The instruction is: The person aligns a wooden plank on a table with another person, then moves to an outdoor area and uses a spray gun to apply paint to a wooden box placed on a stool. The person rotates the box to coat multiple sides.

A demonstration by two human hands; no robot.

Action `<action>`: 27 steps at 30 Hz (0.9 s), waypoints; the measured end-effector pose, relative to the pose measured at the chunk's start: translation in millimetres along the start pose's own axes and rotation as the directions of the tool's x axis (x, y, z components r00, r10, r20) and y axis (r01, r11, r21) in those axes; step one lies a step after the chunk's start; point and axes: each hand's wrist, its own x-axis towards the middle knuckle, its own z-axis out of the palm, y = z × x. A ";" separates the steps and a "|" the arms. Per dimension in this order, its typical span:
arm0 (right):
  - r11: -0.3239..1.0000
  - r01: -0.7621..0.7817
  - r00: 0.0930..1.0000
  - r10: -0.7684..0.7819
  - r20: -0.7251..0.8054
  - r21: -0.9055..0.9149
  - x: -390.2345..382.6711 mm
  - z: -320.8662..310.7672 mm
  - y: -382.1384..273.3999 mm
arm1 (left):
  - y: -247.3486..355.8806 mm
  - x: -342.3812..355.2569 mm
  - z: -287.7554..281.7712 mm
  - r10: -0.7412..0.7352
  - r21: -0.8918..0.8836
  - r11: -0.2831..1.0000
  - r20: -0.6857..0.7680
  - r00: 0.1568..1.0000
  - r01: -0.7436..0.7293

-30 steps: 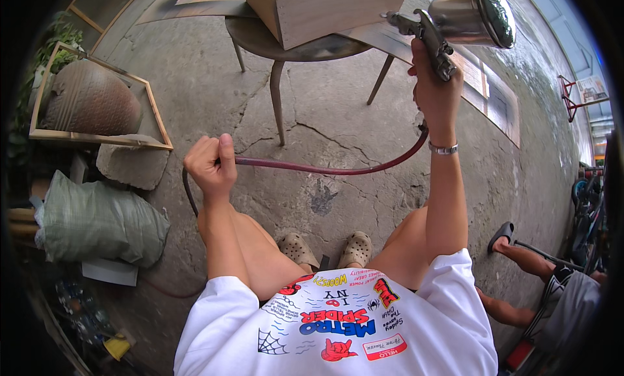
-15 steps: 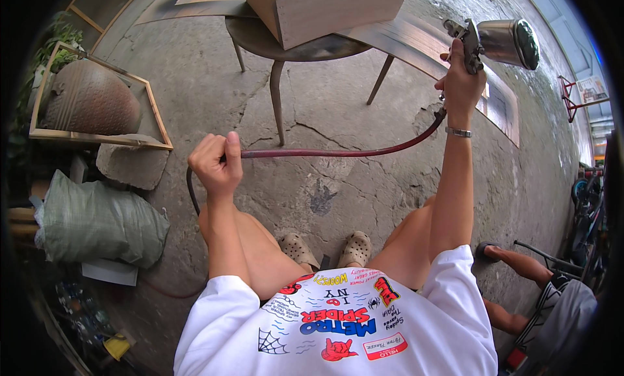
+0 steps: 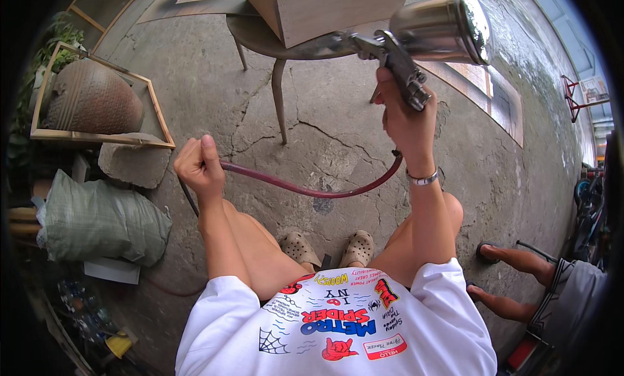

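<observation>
In my right hand [image 3: 411,125] is a metal spray gun [image 3: 400,67], its silver cup [image 3: 435,30] tilted to the right and its nozzle toward the left. A faint blur of spray shows before the nozzle. My left hand [image 3: 200,164] is closed round a dark red air hose [image 3: 312,188], which sags in a curve up to the gun's handle. Just beyond the gun, a pale wooden box [image 3: 338,15] rests on a round dark stool [image 3: 257,41]. The gun hides part of the box's right side and the stool's edge.
Left stand a large clay pot [image 3: 94,96], a wooden frame [image 3: 104,136] leaning on it, a stone block [image 3: 133,164] and a green woven sack [image 3: 104,220]. Flat boards [image 3: 504,106] lie on the cracked concrete floor [image 3: 253,109]. At lower right another person's legs [image 3: 520,262] show.
My right hand has brought the spray gun left and nearer, its nozzle now by the box. The left hand has shifted slightly left and down, and the hose sags lower.
</observation>
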 end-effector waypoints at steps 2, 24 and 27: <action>0.999 -0.025 0.999 0.026 0.038 -0.041 -8.9 8.2 -9.4 | 0.8 0.1 -2.0 -0.006 0.000 1.000 0.004 1.000 0.006; 0.978 0.117 0.991 -0.127 -0.049 -0.172 -1.2 11.7 23.7 | 9.0 -0.2 3.4 0.043 0.003 0.999 0.055 0.998 -0.043; 0.963 0.083 0.988 -0.113 -0.106 -0.257 13.6 -2.8 29.4 | 9.1 -2.0 6.1 0.040 -0.001 0.999 0.075 0.996 -0.040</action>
